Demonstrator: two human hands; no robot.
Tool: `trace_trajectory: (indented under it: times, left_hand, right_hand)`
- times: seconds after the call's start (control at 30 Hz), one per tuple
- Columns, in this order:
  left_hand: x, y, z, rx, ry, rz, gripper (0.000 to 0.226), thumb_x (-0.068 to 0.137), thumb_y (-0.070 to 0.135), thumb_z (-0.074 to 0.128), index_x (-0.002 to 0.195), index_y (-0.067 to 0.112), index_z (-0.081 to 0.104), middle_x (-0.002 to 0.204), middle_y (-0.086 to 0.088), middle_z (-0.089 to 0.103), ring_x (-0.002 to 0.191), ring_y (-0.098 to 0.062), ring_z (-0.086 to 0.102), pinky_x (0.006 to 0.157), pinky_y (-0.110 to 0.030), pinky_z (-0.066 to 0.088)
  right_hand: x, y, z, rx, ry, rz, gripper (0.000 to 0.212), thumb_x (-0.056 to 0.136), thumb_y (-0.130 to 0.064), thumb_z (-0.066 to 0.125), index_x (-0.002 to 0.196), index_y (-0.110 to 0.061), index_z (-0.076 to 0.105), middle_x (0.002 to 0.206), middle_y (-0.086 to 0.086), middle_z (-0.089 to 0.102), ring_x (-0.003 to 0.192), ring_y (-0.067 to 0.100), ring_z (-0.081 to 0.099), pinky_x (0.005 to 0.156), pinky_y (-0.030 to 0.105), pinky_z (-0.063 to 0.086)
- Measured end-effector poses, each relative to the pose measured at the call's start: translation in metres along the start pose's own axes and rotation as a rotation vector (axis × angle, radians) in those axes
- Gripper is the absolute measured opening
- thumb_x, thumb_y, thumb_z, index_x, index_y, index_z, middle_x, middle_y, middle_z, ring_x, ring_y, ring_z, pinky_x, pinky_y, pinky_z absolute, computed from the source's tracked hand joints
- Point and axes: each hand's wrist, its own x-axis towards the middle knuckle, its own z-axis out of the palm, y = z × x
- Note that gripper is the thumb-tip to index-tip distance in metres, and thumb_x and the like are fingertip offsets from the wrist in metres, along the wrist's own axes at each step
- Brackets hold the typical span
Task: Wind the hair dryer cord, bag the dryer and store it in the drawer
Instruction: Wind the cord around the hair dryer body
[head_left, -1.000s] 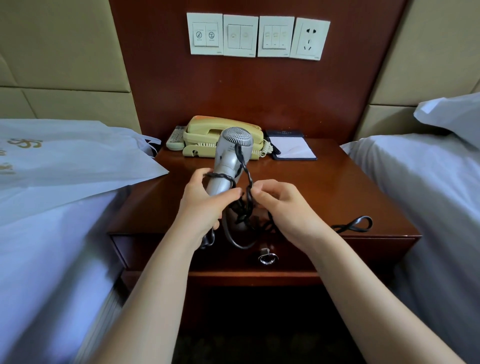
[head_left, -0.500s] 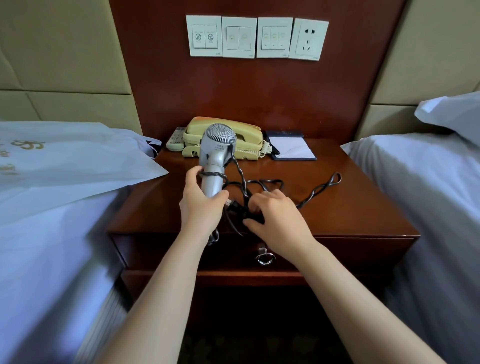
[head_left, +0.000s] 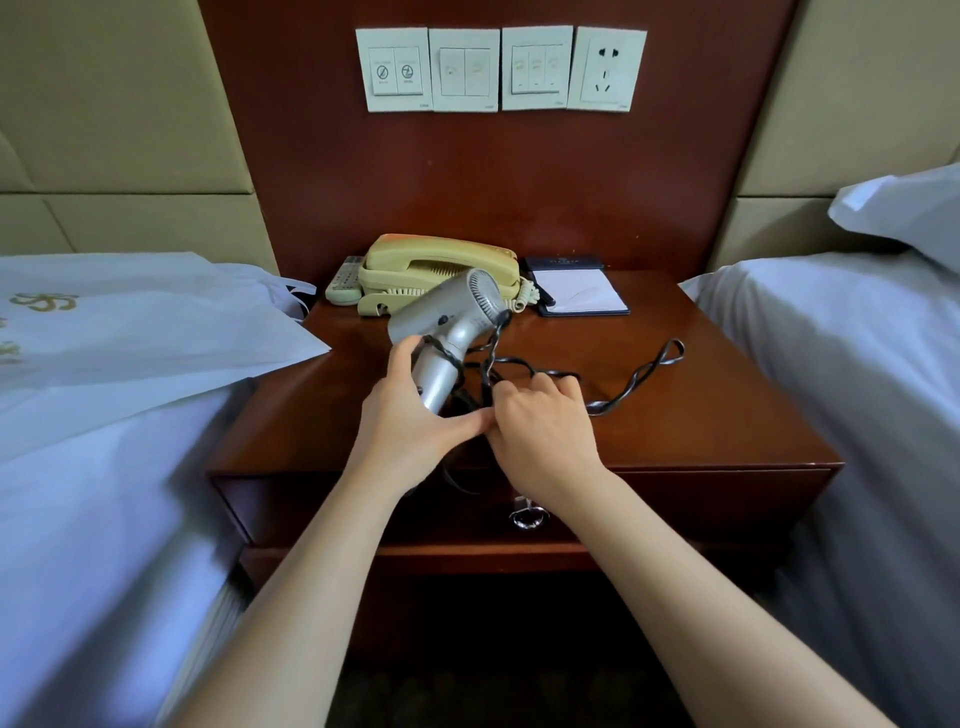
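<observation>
A silver hair dryer (head_left: 451, 322) is held above the wooden nightstand (head_left: 675, 415), its body tilted with the grille end toward the right. My left hand (head_left: 410, 421) grips its handle, which has a turn of black cord (head_left: 636, 376) around it. My right hand (head_left: 545, 431) pinches the cord just right of the handle. The rest of the cord trails twisted across the tabletop to a loop at the right. A white bag (head_left: 130, 332) with gold print lies on the left bed. The drawer (head_left: 675, 501) under the tabletop is closed, with a metal ring pull (head_left: 529, 517).
A yellow telephone (head_left: 441, 270), a remote (head_left: 345, 286) and a notepad in a dark folder (head_left: 579, 291) sit at the back of the nightstand. Beds flank it on both sides, with a pillow (head_left: 904, 208) at the right. Switches and a socket (head_left: 605, 70) are on the wall panel.
The dryer has tipped from upright to leaning right. My right hand moved up close to my left thumb with the cord. The cord's loose loop now lies further right on the tabletop.
</observation>
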Motion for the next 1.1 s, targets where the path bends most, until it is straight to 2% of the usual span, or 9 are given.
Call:
trace_trajectory:
  times: [0.07, 0.2, 0.33, 0.43, 0.5, 0.7, 0.8, 0.9, 1.1]
  left_hand:
    - [0.0, -0.001, 0.0, 0.017, -0.017, 0.006, 0.09, 0.066, 0.044, 0.081, 0.14, 0.033, 0.031, 0.114, 0.007, 0.049, 0.096, -0.012, 0.051, 0.062, -0.013, 0.036]
    - [0.002, -0.004, -0.004, 0.036, -0.056, 0.028, 0.09, 0.066, 0.042, 0.082, 0.141, 0.034, 0.032, 0.115, 0.008, 0.048, 0.101, -0.012, 0.049, 0.069, -0.017, 0.037]
    - [0.003, -0.004, -0.003, 0.091, -0.07, 0.049, 0.085, 0.068, 0.035, 0.081, 0.138, 0.034, 0.034, 0.11, 0.007, 0.048, 0.095, -0.013, 0.05, 0.062, -0.011, 0.036]
    - [0.002, -0.006, 0.003, 0.159, -0.045, 0.106, 0.076, 0.067, 0.035, 0.079, 0.131, 0.034, 0.037, 0.112, 0.001, 0.053, 0.099, -0.021, 0.054, 0.073, -0.026, 0.048]
    - [0.002, -0.007, 0.005, 0.194, -0.046, 0.12, 0.076, 0.066, 0.037, 0.077, 0.129, 0.035, 0.037, 0.114, -0.001, 0.053, 0.103, -0.025, 0.053, 0.084, -0.039, 0.05]
    - [0.001, -0.006, 0.0, 0.138, -0.044, 0.151, 0.052, 0.076, 0.037, 0.073, 0.122, 0.031, 0.049, 0.099, 0.008, 0.057, 0.083, -0.01, 0.055, 0.062, -0.015, 0.04]
    - [0.001, -0.006, 0.002, 0.126, -0.035, 0.153, 0.043, 0.08, 0.034, 0.069, 0.119, 0.03, 0.052, 0.093, 0.008, 0.059, 0.082, -0.012, 0.057, 0.064, -0.021, 0.045]
    - [0.002, -0.004, 0.005, 0.162, 0.013, 0.122, 0.035, 0.083, 0.034, 0.063, 0.116, 0.03, 0.052, 0.094, 0.003, 0.061, 0.086, -0.021, 0.059, 0.075, -0.036, 0.051]
    - [0.003, -0.004, 0.003, 0.13, -0.001, 0.128, 0.023, 0.09, 0.034, 0.055, 0.111, 0.025, 0.054, 0.08, 0.004, 0.059, 0.071, -0.016, 0.056, 0.058, -0.028, 0.043]
  right_hand:
    - [0.002, 0.002, -0.003, -0.013, 0.016, 0.015, 0.02, 0.062, -0.02, 0.068, 0.054, -0.01, 0.052, 0.044, 0.005, 0.054, 0.052, 0.027, 0.056, 0.061, 0.031, 0.038]
    - [0.006, 0.015, -0.014, 0.078, -0.183, -0.046, 0.027, 0.094, -0.033, 0.043, 0.083, -0.013, 0.058, 0.089, 0.008, 0.066, 0.097, 0.028, 0.054, 0.076, 0.034, 0.019]
    - [0.011, 0.028, -0.025, 0.329, -0.415, -0.034, 0.023, 0.089, -0.039, 0.052, 0.085, -0.019, 0.064, 0.091, 0.002, 0.064, 0.103, 0.025, 0.049, 0.084, 0.035, 0.023]
    - [0.008, 0.027, -0.024, 0.294, -0.397, -0.06, 0.027, 0.091, -0.035, 0.049, 0.082, -0.014, 0.063, 0.09, 0.006, 0.063, 0.104, 0.027, 0.045, 0.084, 0.036, 0.023]
    - [0.006, 0.026, -0.023, 0.284, -0.393, -0.062, 0.03, 0.092, -0.035, 0.047, 0.073, -0.015, 0.057, 0.085, 0.005, 0.061, 0.104, 0.027, 0.044, 0.082, 0.035, 0.023]
    - [0.005, 0.039, -0.036, 0.433, -0.477, -0.033, 0.038, 0.095, -0.034, 0.046, 0.058, -0.029, 0.043, 0.068, -0.01, 0.047, 0.094, 0.02, 0.037, 0.089, 0.04, 0.026]
    - [0.004, 0.045, -0.036, 0.523, -0.448, -0.076, 0.047, 0.094, -0.031, 0.051, 0.049, -0.034, 0.037, 0.058, -0.013, 0.043, 0.079, 0.017, 0.035, 0.082, 0.037, 0.027]
    - [0.002, 0.048, -0.029, 0.601, -0.409, -0.117, 0.044, 0.093, -0.03, 0.051, 0.05, -0.034, 0.039, 0.059, -0.022, 0.05, 0.065, 0.007, 0.034, 0.077, 0.033, 0.026]
    - [0.0, 0.054, -0.031, 0.845, -0.268, -0.096, 0.035, 0.093, -0.028, 0.047, 0.058, -0.022, 0.046, 0.054, -0.01, 0.04, 0.057, 0.005, 0.036, 0.069, 0.034, 0.033]
